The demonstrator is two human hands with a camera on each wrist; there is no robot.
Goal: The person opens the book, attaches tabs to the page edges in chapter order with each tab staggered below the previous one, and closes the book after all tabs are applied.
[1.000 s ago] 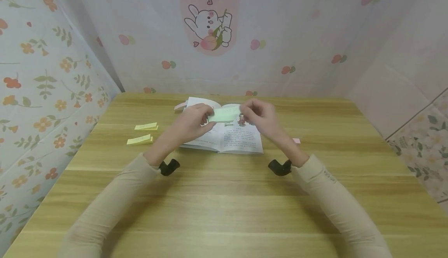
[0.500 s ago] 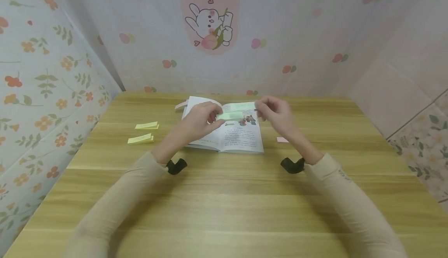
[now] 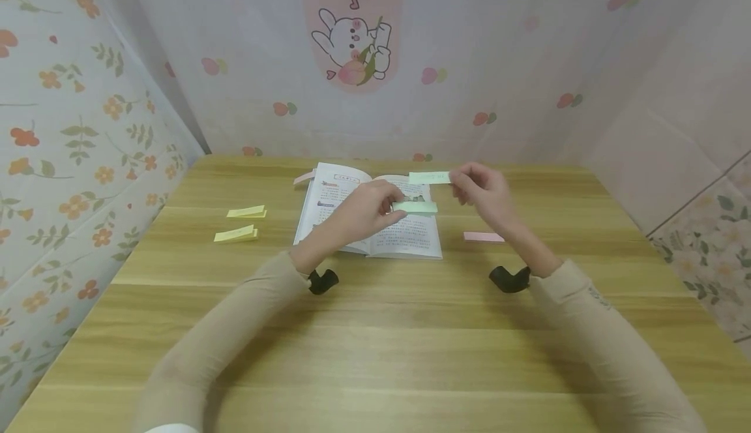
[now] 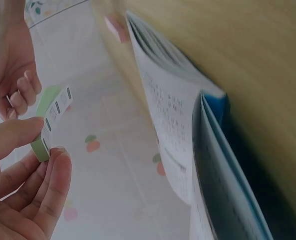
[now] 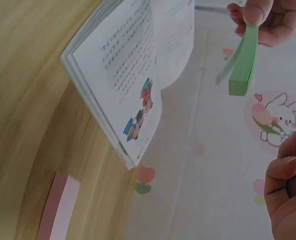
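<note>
From my remote post I see the left hand [image 3: 368, 211] pinching a green pad [image 3: 418, 207] between thumb and fingers; the right hand [image 3: 482, 193] pinches the right end of a pale green slip [image 3: 428, 178] between thumb and forefinger; pad and slip are apart, both held above the table [image 3: 364, 342], the pad in front of the right page of an open book [image 3: 405, 240] in the head view, the slip farther away from me at the page's far edge.

For writing, I can read 生 and 幸 on the curtain [image 3: 516, 48], above a printed rabbit [image 3: 349, 42]; the slip bears faint marks I cannot make out; the left wrist view shows small dark print along the pad's white face, too small to read; the book's lines of text and boxed heading are likewise beyond me.

In the head view the pad's long axis runs left to right, its free end pointing right; the slip lies nearly parallel to it, its free end pointing left; a pink pad [image 3: 484, 237] rests to the book's right, and two yellow pads [image 3: 246, 212] [image 3: 236, 234] sit well to its left.
</note>
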